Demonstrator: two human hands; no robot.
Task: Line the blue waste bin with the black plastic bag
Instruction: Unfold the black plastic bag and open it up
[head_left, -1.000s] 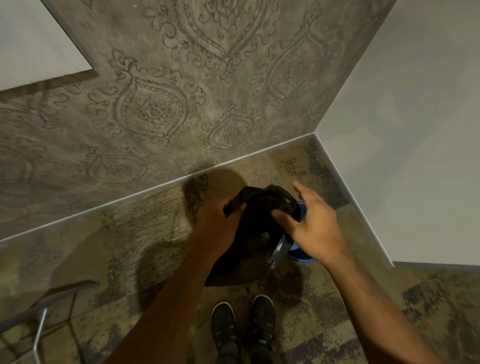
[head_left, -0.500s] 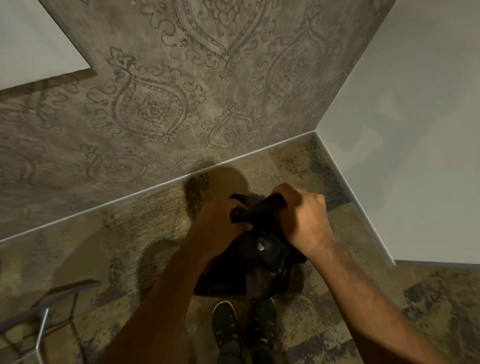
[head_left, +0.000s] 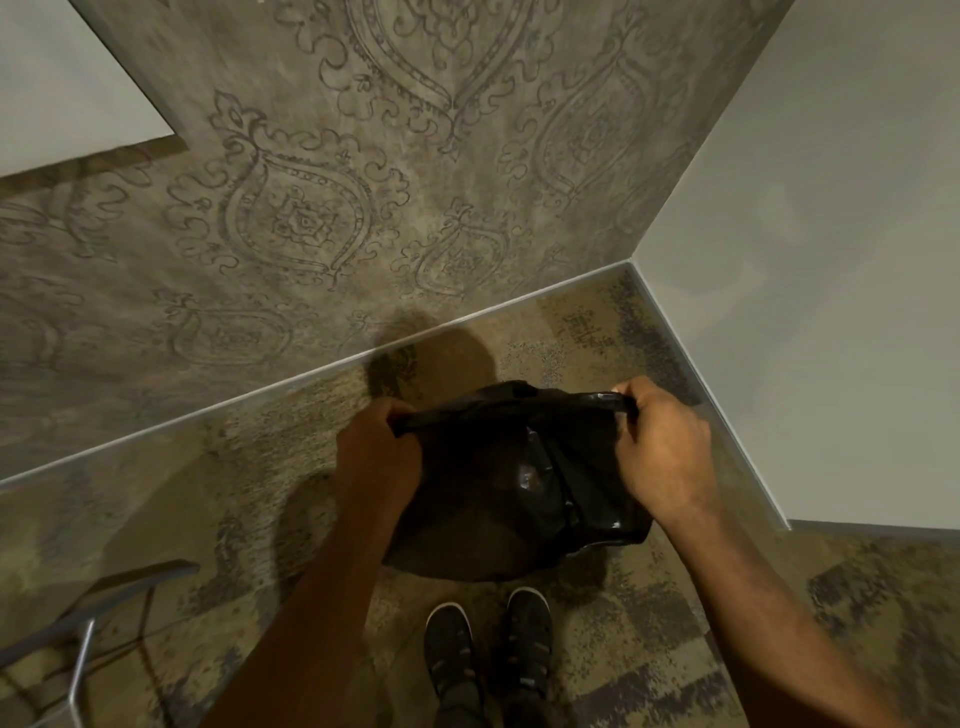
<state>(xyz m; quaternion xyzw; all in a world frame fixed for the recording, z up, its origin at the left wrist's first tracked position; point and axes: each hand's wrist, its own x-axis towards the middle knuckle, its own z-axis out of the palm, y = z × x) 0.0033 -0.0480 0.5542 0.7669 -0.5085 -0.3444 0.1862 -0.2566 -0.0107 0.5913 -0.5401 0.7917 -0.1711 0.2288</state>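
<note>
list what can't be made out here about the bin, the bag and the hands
- Bin: hidden in the head view; the bag stretched between both hands covers where it would be.
- Bag mouth: can't tell if it is open, only a taut top edge shows.
- Left hand and right hand: fingertips curl under the plastic, so the grip is partly hidden.
- Metal frame: cut off by the left edge.

The black plastic bag (head_left: 509, 483) is glossy and crumpled, its top edge stretched taut into a band. Its body sags in loose folds, catching small glints of light. It hangs in the corner of the room, above the patterned carpet (head_left: 208, 493). The blue bin is hidden from sight.
</note>
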